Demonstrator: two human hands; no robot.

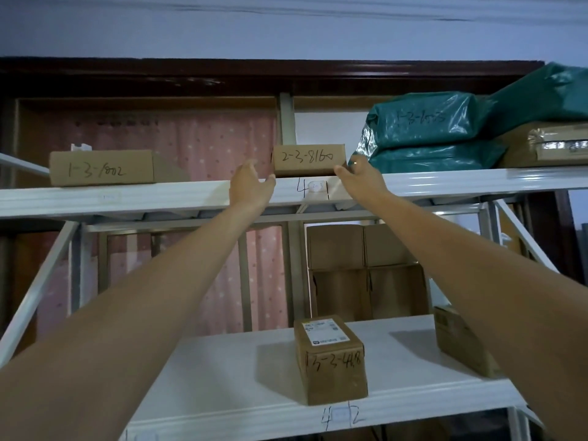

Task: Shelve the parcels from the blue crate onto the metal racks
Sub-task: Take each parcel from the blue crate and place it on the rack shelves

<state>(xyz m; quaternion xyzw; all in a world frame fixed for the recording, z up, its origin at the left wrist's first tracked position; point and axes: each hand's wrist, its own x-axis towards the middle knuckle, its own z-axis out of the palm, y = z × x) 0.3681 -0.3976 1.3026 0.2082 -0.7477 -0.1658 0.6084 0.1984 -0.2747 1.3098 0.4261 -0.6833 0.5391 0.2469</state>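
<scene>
A small cardboard parcel marked 2-3-8160 (309, 160) sits on the top shelf (127, 198) of the white metal rack, at its front edge. Both my arms reach up to it. My left hand (251, 186) is just left of the parcel, fingers relaxed, its thumb tip close to the lower left corner. My right hand (361, 176) is at the lower right corner, with straight fingertips touching the box. Neither hand curls round the parcel. The blue crate is out of view.
The top shelf also carries a flat box marked 1-3-1802 (101, 168) at the left and green plastic-wrapped parcels (426, 135) at the right. On the lower shelf (222, 377) stand a box marked 3-3-44.8 (331, 361) and another box (461, 342). Stacked cartons (366, 268) fill the back.
</scene>
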